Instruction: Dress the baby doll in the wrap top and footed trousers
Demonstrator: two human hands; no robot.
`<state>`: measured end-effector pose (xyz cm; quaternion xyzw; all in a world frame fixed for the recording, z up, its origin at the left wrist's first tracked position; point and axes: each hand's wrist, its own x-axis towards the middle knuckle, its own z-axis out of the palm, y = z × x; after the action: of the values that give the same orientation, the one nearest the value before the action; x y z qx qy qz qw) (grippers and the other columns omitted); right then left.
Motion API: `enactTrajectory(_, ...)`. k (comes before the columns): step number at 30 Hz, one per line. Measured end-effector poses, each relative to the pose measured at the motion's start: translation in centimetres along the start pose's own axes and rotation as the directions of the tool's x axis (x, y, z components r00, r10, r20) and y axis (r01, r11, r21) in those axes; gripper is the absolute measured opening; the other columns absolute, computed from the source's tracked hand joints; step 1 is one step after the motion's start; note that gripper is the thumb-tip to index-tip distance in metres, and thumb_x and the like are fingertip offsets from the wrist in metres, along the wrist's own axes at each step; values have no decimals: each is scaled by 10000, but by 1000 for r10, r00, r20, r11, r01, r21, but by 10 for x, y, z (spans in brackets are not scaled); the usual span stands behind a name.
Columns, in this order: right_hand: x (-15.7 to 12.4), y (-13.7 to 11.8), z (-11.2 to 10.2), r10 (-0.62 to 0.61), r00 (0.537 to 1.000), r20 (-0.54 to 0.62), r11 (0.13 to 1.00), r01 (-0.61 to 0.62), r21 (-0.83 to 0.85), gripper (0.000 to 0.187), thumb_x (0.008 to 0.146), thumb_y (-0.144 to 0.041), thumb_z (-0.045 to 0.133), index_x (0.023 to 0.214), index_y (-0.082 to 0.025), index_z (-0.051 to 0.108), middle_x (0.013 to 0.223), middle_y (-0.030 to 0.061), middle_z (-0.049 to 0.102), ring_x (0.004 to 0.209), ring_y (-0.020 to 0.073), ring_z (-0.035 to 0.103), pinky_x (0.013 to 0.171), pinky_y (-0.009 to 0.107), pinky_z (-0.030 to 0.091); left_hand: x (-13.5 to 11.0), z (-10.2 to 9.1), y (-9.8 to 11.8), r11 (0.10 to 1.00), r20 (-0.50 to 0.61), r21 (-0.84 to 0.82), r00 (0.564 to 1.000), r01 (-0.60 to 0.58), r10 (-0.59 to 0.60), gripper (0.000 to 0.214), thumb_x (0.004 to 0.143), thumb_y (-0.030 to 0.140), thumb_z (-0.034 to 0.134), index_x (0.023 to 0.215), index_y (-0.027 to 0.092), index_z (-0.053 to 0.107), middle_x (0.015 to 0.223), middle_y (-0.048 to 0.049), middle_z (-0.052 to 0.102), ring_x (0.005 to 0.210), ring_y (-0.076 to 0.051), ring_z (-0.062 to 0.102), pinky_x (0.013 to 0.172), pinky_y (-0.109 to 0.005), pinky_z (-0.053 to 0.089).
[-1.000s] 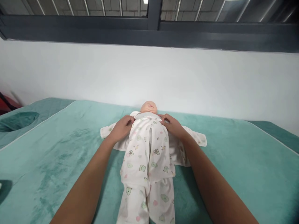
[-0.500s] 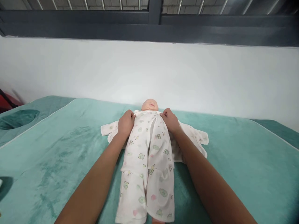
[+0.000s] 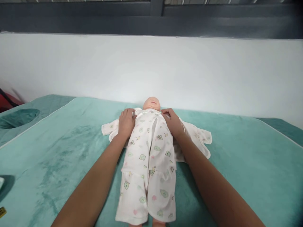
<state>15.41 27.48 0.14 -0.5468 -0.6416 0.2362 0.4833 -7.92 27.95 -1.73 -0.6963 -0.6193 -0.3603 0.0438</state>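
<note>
A baby doll (image 3: 151, 102) lies face up, its head near the wall. Printed white baby trousers (image 3: 142, 157) cover it from the chest down, and its feet peek out below the cuffs. Spread out under the doll is a white baby top (image 3: 197, 137), with one sleeve to each side. My left hand (image 3: 127, 122) rests at the left edge of the trousers' waist, fingers loosely bent and apart. At the opposite waist edge, my right hand (image 3: 172, 121) has its fingers stretched towards the doll's neck. The right fingertips touch the cloth by the shoulder.
A green plush cover (image 3: 236, 151) lies under everything. Behind it rises a white wall (image 3: 151, 69) below a dark window frame (image 3: 94, 25). A cup-like hollow (image 3: 19, 119) is at the far left. A small yellow-and-black item (image 3: 2, 212) lies at the lower left edge.
Both hands have loosened from a pinch on the trousers' waist edges, and the fingers have spread. The view has tipped down slightly, showing more of the doll's feet.
</note>
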Motion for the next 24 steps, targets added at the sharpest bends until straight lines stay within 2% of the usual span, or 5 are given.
enactTrajectory(5,-54,-34,-12,-188,966,-175,982,180,-65,210,895,-265,462,1074,-216,559,1190,64,594,1125,202,527,1002,380,389,-29,-24,7,974,-99,-219,994,-64,43,216,880,147,450,1066,182,554,1112,-99,580,1062,-248,508,934,-403,421)
enactTrajectory(8,-112,-76,-24,-256,966,39,965,258,-54,191,919,-279,477,1089,-234,554,1145,53,604,1079,194,546,954,355,424,-68,-53,18,933,-130,-360,990,-3,-47,208,886,148,433,1045,194,558,1072,-73,595,1032,-219,531,903,-371,445)
enactTrajectory(11,-179,-111,-33,-298,858,419,924,369,-98,118,902,-254,541,1015,-234,567,1035,34,621,1004,194,554,888,343,438,-130,-87,27,878,-48,-470,990,93,-131,187,876,136,430,977,212,569,1002,-38,611,955,-185,566,858,-331,463)
enactTrajectory(15,-246,-121,-24,-313,797,517,798,516,-311,178,816,-116,604,962,-217,584,945,26,629,932,213,547,895,387,399,-219,-126,32,825,202,-531,974,194,-99,248,851,89,414,979,232,571,1066,-36,596,1010,-172,570,874,-315,474)
enactTrajectory(24,-264,-111,13,-363,863,353,726,499,-473,152,801,-56,584,745,-195,561,722,1,586,748,175,501,854,369,368,-274,-137,44,914,275,-390,961,113,-2,473,793,186,614,1247,252,501,1205,-98,577,1110,-264,552,954,-474,445)
